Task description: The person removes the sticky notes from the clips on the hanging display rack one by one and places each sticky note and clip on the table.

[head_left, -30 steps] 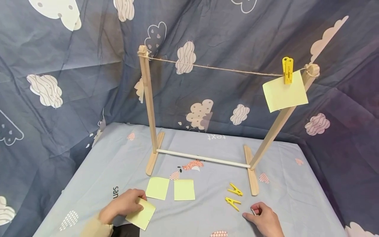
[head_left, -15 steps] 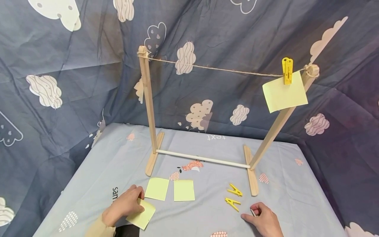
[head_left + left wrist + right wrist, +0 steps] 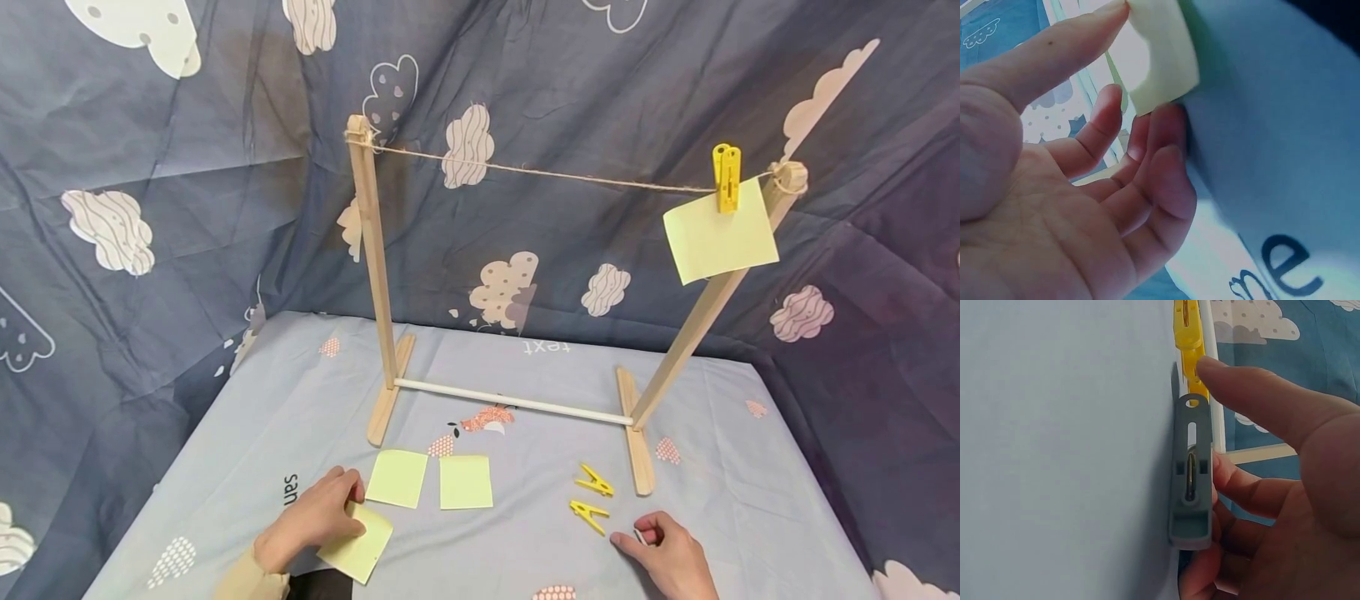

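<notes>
My left hand point(image 3: 318, 512) is at a yellow sticky note point(image 3: 365, 546) near the table's front, thumb on its face and fingers curled at its edge. In the left wrist view, the thumb and fingers of the left hand point(image 3: 1072, 181) meet the sticky note point(image 3: 1163, 59). My right hand point(image 3: 670, 557) has its fingers curled about a grey clothespin point(image 3: 1190, 515) low over the cloth; the thumb reaches past its far end. Two yellow clothespins point(image 3: 590, 515) lie just left of that hand. Two more sticky notes point(image 3: 466, 482) lie flat beyond the left hand.
A wooden stand point(image 3: 377, 275) with a string point(image 3: 555, 175) between its posts rises at the back. Near its right post, a yellow clothespin point(image 3: 727, 179) clips a sticky note point(image 3: 720, 237) to the string. A white rod point(image 3: 510, 402) joins the feet. Dark cloth hangs behind.
The left hand shifts very slightly on its sticky note, and the right thumb edges a little left. Both hands stay in place otherwise.
</notes>
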`<state>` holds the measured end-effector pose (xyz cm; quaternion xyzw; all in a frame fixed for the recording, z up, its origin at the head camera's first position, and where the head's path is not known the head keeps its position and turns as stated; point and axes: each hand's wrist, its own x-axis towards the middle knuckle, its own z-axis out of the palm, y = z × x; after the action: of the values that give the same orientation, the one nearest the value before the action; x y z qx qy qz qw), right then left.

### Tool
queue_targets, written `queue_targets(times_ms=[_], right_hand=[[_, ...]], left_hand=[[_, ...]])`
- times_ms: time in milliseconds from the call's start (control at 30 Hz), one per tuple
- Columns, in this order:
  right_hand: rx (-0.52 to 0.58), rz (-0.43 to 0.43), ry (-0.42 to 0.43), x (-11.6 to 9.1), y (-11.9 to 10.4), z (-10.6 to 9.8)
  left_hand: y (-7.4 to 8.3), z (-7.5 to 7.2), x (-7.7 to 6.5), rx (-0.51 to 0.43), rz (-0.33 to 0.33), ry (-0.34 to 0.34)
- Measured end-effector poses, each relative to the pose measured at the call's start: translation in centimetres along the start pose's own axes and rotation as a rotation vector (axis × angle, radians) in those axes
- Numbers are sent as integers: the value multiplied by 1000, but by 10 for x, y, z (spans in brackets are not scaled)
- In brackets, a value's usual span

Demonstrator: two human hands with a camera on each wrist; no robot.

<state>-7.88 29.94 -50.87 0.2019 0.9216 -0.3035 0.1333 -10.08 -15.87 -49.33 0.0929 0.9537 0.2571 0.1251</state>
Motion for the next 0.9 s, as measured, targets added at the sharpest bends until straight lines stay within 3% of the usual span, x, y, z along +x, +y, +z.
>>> queue_targets(times_ms=[333, 500, 667, 900], right_hand=[[16, 21, 10, -1, 2, 0], [27, 11, 10, 0, 2, -4], [27, -11, 6, 2, 0, -11], [65, -97, 61, -3, -13, -39]], left_hand=[[5, -9, 4, -7, -18, 12], [7, -13, 9, -51, 14, 55], [11, -19, 16, -150, 87, 96], [28, -30, 25, -392, 143, 101]])
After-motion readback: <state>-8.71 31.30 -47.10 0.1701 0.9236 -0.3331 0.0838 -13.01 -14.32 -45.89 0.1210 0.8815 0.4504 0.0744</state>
